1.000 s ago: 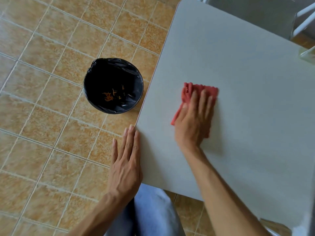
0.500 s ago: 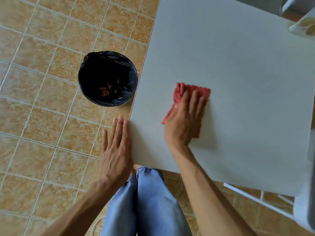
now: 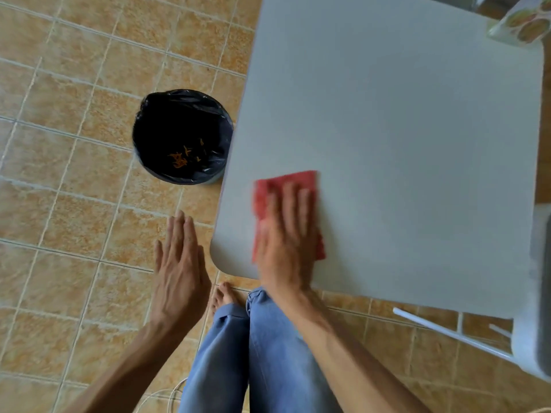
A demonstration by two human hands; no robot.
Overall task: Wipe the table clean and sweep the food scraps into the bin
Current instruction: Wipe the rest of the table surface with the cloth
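The floor (image 3: pixel 74 144) is covered with square tiles of a mottled orange-tan colour, with pale grout lines between them. The lines run at a slant across the view. At the right edge stands a piece of white furniture (image 3: pixel 533 338), perhaps a chair, with thin white bars (image 3: pixel 447 333) near the floor; its shape is blurred. A thin white cable (image 3: pixel 176 393) lies on the tiles at the bottom. The light is soft and even, like daylight, without hard shadows.
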